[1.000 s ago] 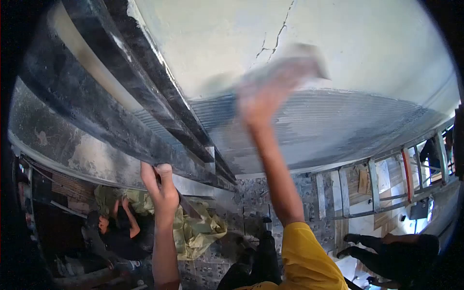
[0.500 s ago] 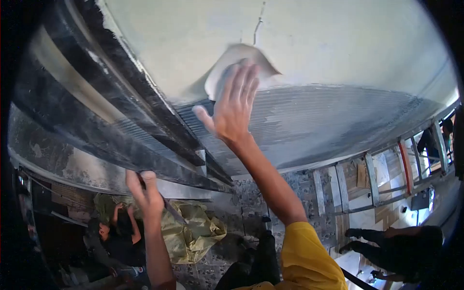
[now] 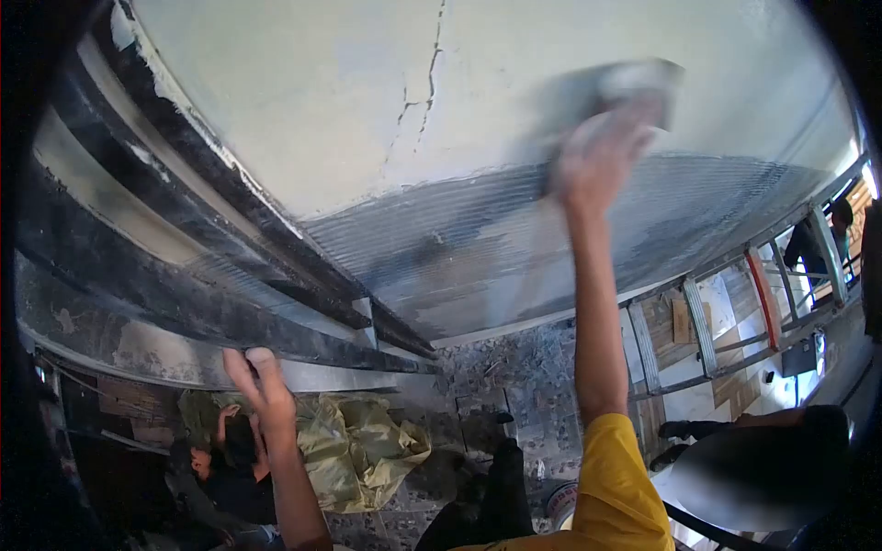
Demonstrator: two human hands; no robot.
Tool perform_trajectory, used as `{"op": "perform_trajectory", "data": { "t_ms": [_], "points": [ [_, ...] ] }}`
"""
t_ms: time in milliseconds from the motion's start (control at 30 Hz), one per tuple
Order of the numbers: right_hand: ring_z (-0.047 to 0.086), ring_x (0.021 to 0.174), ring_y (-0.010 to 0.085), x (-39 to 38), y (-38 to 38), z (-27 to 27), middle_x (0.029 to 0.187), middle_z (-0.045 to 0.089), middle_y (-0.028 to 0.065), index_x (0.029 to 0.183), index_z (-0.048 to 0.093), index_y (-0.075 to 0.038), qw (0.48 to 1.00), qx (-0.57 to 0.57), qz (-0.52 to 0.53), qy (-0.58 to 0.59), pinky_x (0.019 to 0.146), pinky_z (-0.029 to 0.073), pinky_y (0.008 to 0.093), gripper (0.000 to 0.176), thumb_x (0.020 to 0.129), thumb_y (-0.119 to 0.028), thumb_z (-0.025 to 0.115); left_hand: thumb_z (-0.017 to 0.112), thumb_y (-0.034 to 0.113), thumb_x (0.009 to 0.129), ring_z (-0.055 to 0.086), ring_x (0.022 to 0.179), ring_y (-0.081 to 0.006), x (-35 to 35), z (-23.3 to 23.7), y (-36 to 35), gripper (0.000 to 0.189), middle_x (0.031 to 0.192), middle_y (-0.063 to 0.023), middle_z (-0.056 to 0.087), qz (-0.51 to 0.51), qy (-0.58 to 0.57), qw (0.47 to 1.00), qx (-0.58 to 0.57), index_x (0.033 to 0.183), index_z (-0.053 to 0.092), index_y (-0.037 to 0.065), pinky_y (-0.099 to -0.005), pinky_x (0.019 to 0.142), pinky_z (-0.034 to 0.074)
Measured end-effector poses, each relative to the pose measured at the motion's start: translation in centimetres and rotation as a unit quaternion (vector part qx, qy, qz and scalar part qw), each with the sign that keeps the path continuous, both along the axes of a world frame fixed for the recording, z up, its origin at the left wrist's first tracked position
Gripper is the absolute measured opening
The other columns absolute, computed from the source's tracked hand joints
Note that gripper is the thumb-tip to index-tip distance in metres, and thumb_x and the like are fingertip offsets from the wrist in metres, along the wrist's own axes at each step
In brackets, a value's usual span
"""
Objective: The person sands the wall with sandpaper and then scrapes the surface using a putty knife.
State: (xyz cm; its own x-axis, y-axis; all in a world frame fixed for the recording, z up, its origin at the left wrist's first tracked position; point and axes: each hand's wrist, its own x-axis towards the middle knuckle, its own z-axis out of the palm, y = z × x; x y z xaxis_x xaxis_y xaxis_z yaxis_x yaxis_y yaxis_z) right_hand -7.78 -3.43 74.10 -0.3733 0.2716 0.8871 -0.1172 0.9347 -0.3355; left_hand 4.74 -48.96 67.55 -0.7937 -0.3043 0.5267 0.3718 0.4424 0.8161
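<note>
My right hand, smeared by motion, presses a pale, curled sheet of sandpaper against the cream wall. The sheet's upper edge stands off the surface, and its grip is partly blurred. A jagged crack runs down the wall to the left of this hand. Below the cream coat lies a grey ribbed band. At the lower left, my left hand has its fingertips closed on the edge of a dark metal beam. Part of those fingers is hidden.
A ladder with a red rung lies along the right. Far below, a person is by a crumpled yellowish sheet. Another person stands lower right. A bucket sits near my feet on the debris-strewn floor.
My right hand has swept the sandpaper rightward and up along the wall, uncovering more of the crack. My left hand stays at the beam. My view has shifted slightly.
</note>
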Motion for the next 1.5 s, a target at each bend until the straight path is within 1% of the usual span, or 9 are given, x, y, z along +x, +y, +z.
{"op": "perform_trajectory", "data": {
  "t_ms": [167, 300, 400, 600, 800, 1033, 1133, 1200, 1500],
  "points": [
    [0.006, 0.154, 0.0439, -1.4, -4.1, 0.2, 0.163, 0.010, 0.0334, 0.156, 0.013, 0.010, 0.989, -0.089, 0.021, 0.120, 0.123, 0.000, 0.0578, 0.102, 0.094, -0.067, 0.039, 0.049, 0.037, 0.108, 0.037, 0.063, -0.0084, 0.9, 2.0, 3.2, 0.064, 0.080, 0.0012, 0.040, 0.018, -0.020, 0.997, 0.076, 0.156, 0.024, 0.003, -0.0265, 0.060, 0.036],
    [0.009, 0.153, 0.0452, 0.8, 1.2, -0.5, 0.162, 0.012, 0.0339, 0.155, 0.017, 0.011, 0.984, 0.161, -0.026, -0.069, 0.122, 0.006, 0.0602, 0.102, 0.094, -0.066, 0.043, 0.052, 0.039, 0.106, 0.035, 0.068, -0.0054, 1.1, 2.1, 2.5, 0.060, 0.105, 0.0013, 0.047, -0.022, -0.061, 0.994, 0.090, 0.152, 0.033, 0.006, -0.0231, 0.057, 0.030],
    [0.007, 0.153, 0.0440, -1.4, 0.9, -1.0, 0.162, 0.005, 0.0346, 0.156, 0.014, 0.010, 0.985, -0.162, 0.025, 0.051, 0.123, 0.007, 0.0588, 0.109, 0.091, -0.072, 0.047, 0.052, 0.041, 0.105, 0.033, 0.066, -0.0050, 0.9, 2.4, 3.3, 0.059, 0.101, 0.0012, 0.047, -0.024, -0.037, 0.994, 0.102, 0.149, 0.037, 0.004, -0.0228, 0.055, 0.028],
    [0.008, 0.155, 0.0381, 0.0, -6.6, 0.2, 0.167, 0.012, 0.0196, 0.159, 0.015, 0.002, 0.986, 0.141, 0.073, -0.043, 0.123, 0.008, 0.0571, 0.103, 0.091, -0.067, 0.051, 0.050, 0.041, 0.107, 0.035, 0.059, -0.0066, -0.5, 0.6, -1.1, 0.065, 0.081, 0.0022, 0.040, -0.030, -0.016, 0.998, -0.055, 0.154, 0.030, 0.002, -0.0257, 0.054, 0.033],
    [0.001, 0.154, 0.0439, -1.1, -7.8, -0.5, 0.165, 0.000, 0.0300, 0.158, 0.010, 0.006, 0.952, -0.283, 0.078, 0.082, 0.122, 0.005, 0.0593, 0.104, 0.093, -0.067, 0.045, 0.052, 0.042, 0.105, 0.040, 0.075, -0.0096, 1.3, 3.2, 2.6, 0.059, 0.094, -0.0013, 0.046, -0.046, -0.042, 0.998, 0.029, 0.143, 0.041, -0.001, -0.0268, 0.068, 0.036],
    [0.002, 0.155, 0.0415, 1.5, -11.4, -3.2, 0.164, 0.005, 0.0309, 0.159, 0.013, 0.002, 0.974, 0.086, 0.071, -0.198, 0.122, 0.004, 0.0605, 0.099, 0.093, -0.063, 0.046, 0.055, 0.035, 0.102, 0.043, 0.082, -0.0114, 1.0, 4.4, 2.8, 0.050, 0.099, -0.0033, 0.051, -0.078, -0.059, 0.995, 0.005, 0.132, 0.049, -0.005, -0.0282, 0.074, 0.037],
    [0.003, 0.155, 0.0410, -0.1, -6.8, -3.3, 0.165, 0.006, 0.0301, 0.159, 0.014, 0.001, 0.987, 0.051, -0.069, -0.136, 0.122, 0.004, 0.0596, 0.096, 0.093, -0.058, 0.050, 0.056, 0.034, 0.102, 0.043, 0.081, -0.0114, 0.7, 4.2, 3.1, 0.047, 0.096, -0.0027, 0.049, -0.077, -0.037, 0.996, 0.018, 0.128, 0.051, -0.005, -0.0287, 0.073, 0.037],
    [0.004, 0.155, 0.0416, -0.6, -10.6, -2.0, 0.165, 0.008, 0.0296, 0.159, 0.017, 0.000, 0.947, -0.282, 0.073, 0.135, 0.123, 0.005, 0.0584, 0.092, 0.093, -0.053, 0.052, 0.057, 0.037, 0.101, 0.040, 0.077, -0.0105, 0.7, 4.5, 4.4, 0.048, 0.090, -0.0011, 0.048, -0.058, -0.023, 0.997, 0.034, 0.123, 0.053, -0.005, -0.0284, 0.069, 0.035],
    [0.013, 0.151, 0.0476, 2.1, -7.8, -6.2, 0.159, 0.020, 0.0341, 0.156, 0.019, 0.007, 0.982, -0.018, 0.009, -0.187, 0.120, 0.010, 0.0637, 0.093, 0.093, -0.050, 0.056, 0.059, 0.046, 0.100, 0.037, 0.072, -0.0075, 0.6, 5.7, 3.2, 0.052, 0.085, 0.0015, 0.047, -0.114, -0.033, 0.993, -0.012, 0.119, 0.056, -0.003, -0.0274, 0.064, 0.031]
  ]
}}
